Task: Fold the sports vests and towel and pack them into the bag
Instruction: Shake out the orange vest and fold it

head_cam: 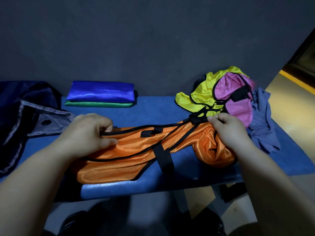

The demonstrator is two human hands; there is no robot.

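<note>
An orange sports vest [129, 160] with black trim lies crumpled across the blue bench [153, 111]. My left hand [90, 133] pinches its black-edged hem at the left end. My right hand [228, 132] grips its bunched fabric and a black strap at the right end. A folded blue vest [100, 91] lies on a folded green vest [98, 104] at the back. A yellow vest [201, 96] and a pink vest [237, 99] are heaped unfolded at the right, beside a crumpled purple-blue towel [264, 121]. The dark navy bag [25, 113] lies open at the left.
A dark grey wall rises directly behind the bench. The bench's front edge runs just below the orange vest. To the right the bench ends, with yellowish floor beyond. My legs and dark shoes are below the bench edge.
</note>
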